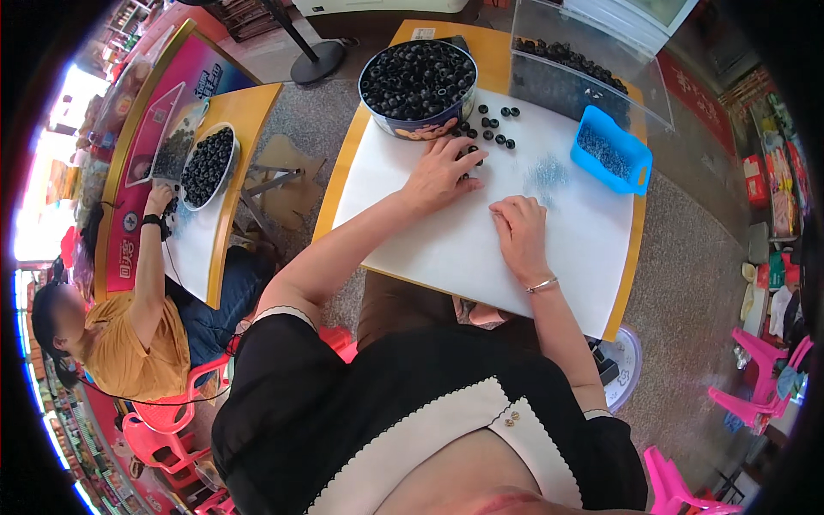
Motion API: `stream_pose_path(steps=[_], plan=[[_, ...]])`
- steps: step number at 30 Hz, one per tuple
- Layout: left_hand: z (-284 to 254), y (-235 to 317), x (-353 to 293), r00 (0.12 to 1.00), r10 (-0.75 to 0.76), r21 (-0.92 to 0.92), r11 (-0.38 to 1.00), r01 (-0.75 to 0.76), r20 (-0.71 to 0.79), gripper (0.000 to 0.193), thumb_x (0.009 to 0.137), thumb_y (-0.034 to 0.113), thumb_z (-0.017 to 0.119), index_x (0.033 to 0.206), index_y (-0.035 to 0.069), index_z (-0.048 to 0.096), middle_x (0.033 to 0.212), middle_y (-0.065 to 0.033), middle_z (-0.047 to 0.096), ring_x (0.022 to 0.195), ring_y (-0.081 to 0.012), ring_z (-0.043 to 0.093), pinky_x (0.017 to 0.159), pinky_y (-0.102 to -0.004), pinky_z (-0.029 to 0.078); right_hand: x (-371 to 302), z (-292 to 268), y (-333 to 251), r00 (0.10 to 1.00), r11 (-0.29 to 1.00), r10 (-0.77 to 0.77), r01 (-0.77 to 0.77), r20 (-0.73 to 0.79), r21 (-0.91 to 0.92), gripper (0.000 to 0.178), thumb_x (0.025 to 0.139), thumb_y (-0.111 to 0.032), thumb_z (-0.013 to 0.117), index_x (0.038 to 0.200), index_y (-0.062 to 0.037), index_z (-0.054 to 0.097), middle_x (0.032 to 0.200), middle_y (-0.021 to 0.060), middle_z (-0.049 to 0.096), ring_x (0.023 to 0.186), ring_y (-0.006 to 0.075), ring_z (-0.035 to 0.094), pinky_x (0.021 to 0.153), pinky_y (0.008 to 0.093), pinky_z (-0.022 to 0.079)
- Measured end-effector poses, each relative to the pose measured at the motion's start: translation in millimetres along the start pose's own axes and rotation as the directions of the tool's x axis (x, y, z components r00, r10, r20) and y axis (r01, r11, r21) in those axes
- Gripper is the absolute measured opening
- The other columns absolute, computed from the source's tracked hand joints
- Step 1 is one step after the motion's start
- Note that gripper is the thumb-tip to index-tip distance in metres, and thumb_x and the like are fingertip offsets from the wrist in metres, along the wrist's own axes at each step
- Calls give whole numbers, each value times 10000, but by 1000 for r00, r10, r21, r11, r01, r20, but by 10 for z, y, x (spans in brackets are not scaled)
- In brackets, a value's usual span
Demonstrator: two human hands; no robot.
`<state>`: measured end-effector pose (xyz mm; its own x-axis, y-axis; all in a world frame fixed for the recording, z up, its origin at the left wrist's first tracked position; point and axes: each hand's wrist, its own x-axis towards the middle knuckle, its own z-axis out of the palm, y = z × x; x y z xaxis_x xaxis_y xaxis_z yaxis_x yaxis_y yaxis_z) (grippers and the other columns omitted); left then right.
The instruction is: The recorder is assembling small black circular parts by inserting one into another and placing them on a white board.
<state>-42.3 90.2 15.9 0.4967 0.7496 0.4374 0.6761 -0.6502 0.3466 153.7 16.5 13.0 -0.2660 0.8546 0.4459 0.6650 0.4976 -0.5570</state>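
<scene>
Seated close against a white-topped counter (592, 249) with yellow edging. Backed at the far right by a clear bin (549, 86), and at the far left by a round tub (425, 129) with a patterned wall. Fitted toward the right edge with a small blue tray (602, 173), set slantwise.

Reaching in from the left with the left hand (439, 174), palm down just on the near side of the tub. Loosely spread, with thumb apart from bent fingers, and touching or almost touching a few beads; cannot tell whether pinching any. Resting farther right and nearer the body with the right hand (522, 236), curled; cannot tell what, if anything, is under the fingers.

Strewn just beyond the right hand, between it and the tray, with tiny clear beads (548, 176).

Scattered beyond the left hand and to its right, beside the tub, with loose black beads (487, 135). Clearly nearer to the left hand than to the right. Small and round, without any plain long axis; spread as a group away from the body, slanting rightward.
</scene>
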Motion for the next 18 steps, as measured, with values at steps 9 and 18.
stream_pose_path(steps=[9,18], plan=[[-69,-131,-55,975,19,-145,988,-52,-223,228,810,111,652,1027,61,605,1073,-99,580,1015,-290,518,899,-392,405,2,7,2,1000,1000,-1,1,-8,9,98,795,-66,595,886,-98,612,878,22,553,852,225,492,771,362,348],[-737,-230,367,862,-208,-182,974,137,-461,53,837,65,612,864,37,648,860,-87,631,829,-265,578,738,-343,467,-8,8,22,1000,1000,10,-10,5,2,93,797,-74,598,884,-99,618,885,29,563,864,228,496,773,367,347]])
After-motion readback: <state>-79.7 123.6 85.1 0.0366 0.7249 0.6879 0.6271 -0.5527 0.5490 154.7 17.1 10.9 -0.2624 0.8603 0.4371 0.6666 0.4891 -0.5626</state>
